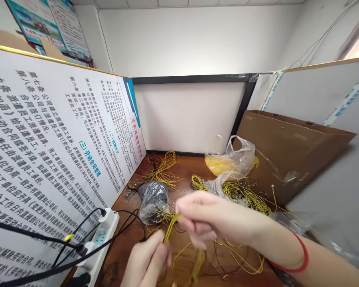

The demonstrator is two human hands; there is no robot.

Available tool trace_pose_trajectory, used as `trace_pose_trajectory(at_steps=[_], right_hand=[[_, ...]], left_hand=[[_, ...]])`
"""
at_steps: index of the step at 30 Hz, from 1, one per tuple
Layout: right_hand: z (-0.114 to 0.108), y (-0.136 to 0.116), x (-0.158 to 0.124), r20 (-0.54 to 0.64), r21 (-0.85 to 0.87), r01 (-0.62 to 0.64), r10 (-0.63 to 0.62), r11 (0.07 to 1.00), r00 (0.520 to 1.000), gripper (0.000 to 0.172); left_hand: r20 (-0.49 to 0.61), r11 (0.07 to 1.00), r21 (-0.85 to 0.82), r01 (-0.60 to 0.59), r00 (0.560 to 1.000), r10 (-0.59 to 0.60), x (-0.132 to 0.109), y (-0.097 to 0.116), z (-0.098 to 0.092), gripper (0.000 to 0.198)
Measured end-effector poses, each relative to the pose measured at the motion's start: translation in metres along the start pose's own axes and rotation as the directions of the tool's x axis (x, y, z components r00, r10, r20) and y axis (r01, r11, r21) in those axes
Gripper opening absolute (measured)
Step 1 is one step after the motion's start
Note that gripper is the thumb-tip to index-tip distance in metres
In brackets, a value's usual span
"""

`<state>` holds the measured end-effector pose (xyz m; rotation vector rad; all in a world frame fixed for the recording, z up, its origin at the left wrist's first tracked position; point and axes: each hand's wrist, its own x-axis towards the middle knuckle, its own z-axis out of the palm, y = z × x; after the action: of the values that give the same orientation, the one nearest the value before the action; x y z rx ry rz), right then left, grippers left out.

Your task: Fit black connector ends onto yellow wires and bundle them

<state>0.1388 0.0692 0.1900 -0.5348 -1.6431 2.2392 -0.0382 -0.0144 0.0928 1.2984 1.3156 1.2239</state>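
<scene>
Near the bottom centre, my left hand (148,259) is closed on a small bundle of yellow wires (171,228). My right hand (197,217), slightly blurred, pinches the upper end of that same bundle, just above and to the right of my left hand. A red cord circles my right wrist. Below the hands, more yellow wire hangs down, smeared by motion. Loose yellow and dark wires (242,255) lie on the brown table under my right forearm. Just behind the hands sits a clear plastic bag with dark contents (153,197).
Yellow wire piles lie at the back left (164,167) and right (247,195). A plastic bag with yellow contents (227,161) stands before a brown cardboard box (290,147). A white power strip (103,239) with black cables lies left, beside a printed panel (62,131).
</scene>
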Motion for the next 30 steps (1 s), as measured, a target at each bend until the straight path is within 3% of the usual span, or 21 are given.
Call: trace_pose_trajectory(at_steps=[3,4,7,9,12,16,19,22,26,30], right_hand=[[-0.006,-0.022,0.002,-0.224,-0.035,0.212,-0.214,0.977,0.951,0.040],[-0.009,-0.028,0.005,-0.320,-0.067,0.269,-0.276,0.961,0.906,0.038],[-0.022,-0.043,0.016,-0.561,-0.171,0.395,-0.419,0.902,0.714,0.035],[-0.029,-0.050,0.023,-0.595,-0.146,0.469,-0.456,0.871,0.662,0.040],[-0.037,-0.057,0.026,-0.610,-0.019,0.534,-0.433,0.845,0.663,0.044],[-0.052,-0.066,0.022,-0.732,0.129,0.561,-0.304,0.818,0.610,0.040],[-0.066,-0.068,0.018,-0.747,0.208,0.540,-0.224,0.815,0.626,0.041],[-0.074,-0.067,0.014,-0.738,0.230,0.517,-0.199,0.825,0.645,0.045],[-0.069,-0.063,0.007,-0.704,0.258,0.497,-0.191,0.829,0.684,0.049],[-0.060,-0.060,0.004,-0.646,0.278,0.476,-0.204,0.835,0.736,0.050]], left_hand=[[0.119,0.987,-0.124,-0.102,0.986,0.116,0.044,0.025,0.018,0.055],[0.129,0.971,-0.164,-0.171,0.973,0.193,0.060,0.033,0.023,0.054],[0.053,0.893,-0.299,-0.338,0.928,0.369,0.102,0.049,0.037,0.048],[0.026,0.845,-0.394,-0.361,0.915,0.403,0.121,0.054,0.046,0.045],[0.183,0.802,-0.551,-0.230,0.904,0.385,0.138,0.057,0.061,0.044],[0.390,0.794,-0.607,0.029,0.882,0.266,0.141,0.060,0.078,0.042],[0.413,0.786,-0.601,0.143,0.898,0.153,0.131,0.065,0.083,0.036],[0.444,0.767,-0.608,0.206,0.889,0.112,0.113,0.069,0.080,0.029],[0.487,0.760,-0.602,0.245,0.867,0.106,0.088,0.071,0.073,0.030],[0.468,0.750,-0.610,0.256,0.880,0.081,0.071,0.068,0.069,0.029]])
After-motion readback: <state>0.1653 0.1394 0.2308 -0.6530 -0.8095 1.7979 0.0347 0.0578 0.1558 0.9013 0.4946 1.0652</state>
